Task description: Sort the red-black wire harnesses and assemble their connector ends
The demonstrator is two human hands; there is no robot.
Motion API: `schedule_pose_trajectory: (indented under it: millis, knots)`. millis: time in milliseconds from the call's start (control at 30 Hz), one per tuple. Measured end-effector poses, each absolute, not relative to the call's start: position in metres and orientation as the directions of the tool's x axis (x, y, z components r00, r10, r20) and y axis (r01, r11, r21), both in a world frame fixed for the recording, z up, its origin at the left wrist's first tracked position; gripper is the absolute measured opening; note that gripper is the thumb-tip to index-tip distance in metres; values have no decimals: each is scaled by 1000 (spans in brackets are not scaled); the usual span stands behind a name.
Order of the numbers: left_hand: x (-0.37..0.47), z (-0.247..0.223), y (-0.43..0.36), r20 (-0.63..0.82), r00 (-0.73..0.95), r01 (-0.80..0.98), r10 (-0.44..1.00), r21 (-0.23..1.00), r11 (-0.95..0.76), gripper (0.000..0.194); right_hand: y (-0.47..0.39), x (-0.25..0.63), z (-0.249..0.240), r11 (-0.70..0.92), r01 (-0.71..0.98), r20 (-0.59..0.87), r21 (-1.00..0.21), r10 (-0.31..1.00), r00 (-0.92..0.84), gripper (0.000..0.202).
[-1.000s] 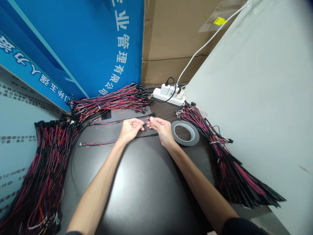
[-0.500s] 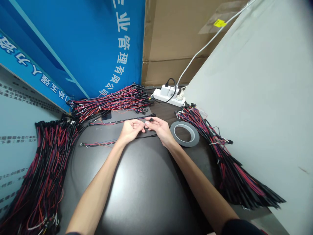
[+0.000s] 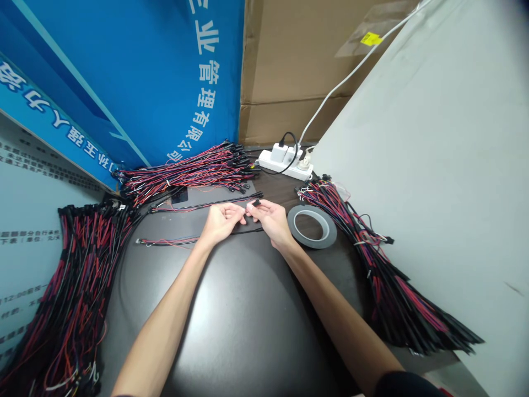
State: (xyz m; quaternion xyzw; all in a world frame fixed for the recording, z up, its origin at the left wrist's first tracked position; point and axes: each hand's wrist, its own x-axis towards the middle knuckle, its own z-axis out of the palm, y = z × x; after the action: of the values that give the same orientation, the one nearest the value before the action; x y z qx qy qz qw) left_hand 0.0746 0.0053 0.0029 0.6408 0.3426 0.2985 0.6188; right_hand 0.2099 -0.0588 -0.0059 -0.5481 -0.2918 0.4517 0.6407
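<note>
My left hand [image 3: 223, 221] and my right hand [image 3: 270, 221] meet fingertip to fingertip above the far part of the dark table. A small black connector [image 3: 257, 203] pokes out from between the thumb and fingers of my right hand. The left fingers are pinched together, and what lies between them is hidden. Close to my wrists, a wire harness [image 3: 167, 242] with red and black wires runs across the table and passes behind my left hand. Just beyond my hands lies a second wire harness [image 3: 198, 207].
A roll of grey tape [image 3: 332, 231] lies beside my right wrist. Piles of wire harnesses stand at the left [image 3: 82, 275], back [image 3: 194, 171] and right [image 3: 380, 264]. Behind is a white power strip [image 3: 285, 165]; a pale panel [image 3: 454, 165] bounds the right side.
Both hands stay almost in place, with the fingertips shifting slightly. The black connector in my right hand has moved a little to the right.
</note>
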Motion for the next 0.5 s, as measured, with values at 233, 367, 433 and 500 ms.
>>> schedule_pose_trajectory:
  millis: [233, 367, 433, 500]
  knots:
    - [75, 5, 5, -61, 575, 79, 816, 997, 19, 41, -59, 209, -6, 17, -279, -109, -960, 897, 429, 59]
    - [75, 5, 4, -48, 564, 75, 824, 997, 7, 40, -58, 202, -3, 33, -320, -148, -947, 838, 525, 44]
    - [75, 5, 4, -40, 566, 71, 824, 998, 0, 40, -57, 200, -1, 24, -346, -181, -938, 816, 549, 42]
    - [75, 4, 4, -37, 567, 73, 823, 997, -5, 41, -57, 200, 1, 20, -366, -201, -930, 808, 554, 43]
